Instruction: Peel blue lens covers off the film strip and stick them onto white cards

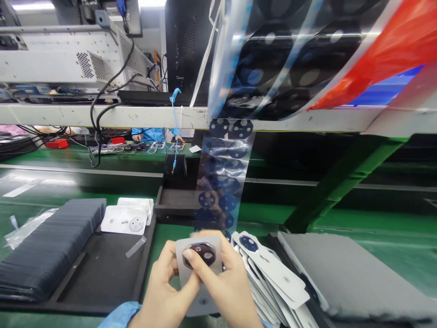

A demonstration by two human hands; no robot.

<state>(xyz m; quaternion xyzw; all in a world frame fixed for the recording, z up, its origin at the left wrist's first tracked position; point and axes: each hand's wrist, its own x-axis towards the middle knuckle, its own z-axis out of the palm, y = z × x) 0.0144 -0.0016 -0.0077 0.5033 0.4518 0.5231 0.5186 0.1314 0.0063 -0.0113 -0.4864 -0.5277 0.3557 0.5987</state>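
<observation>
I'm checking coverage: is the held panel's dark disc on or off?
On: the dark disc lies on the panel, the right hand touching it. Whether fully stuck, I cannot tell.

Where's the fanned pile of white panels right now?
In the head view, the pile lies low, right of centre, between the right hand and the grey block.

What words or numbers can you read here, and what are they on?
None that I can read.
Dark print on the top white panel of the fanned pile: too small and blurred.
Small mark on the held panel, between the left hand and right hand: too blurred.
Faint marks on the left-side panels: too small.
</observation>
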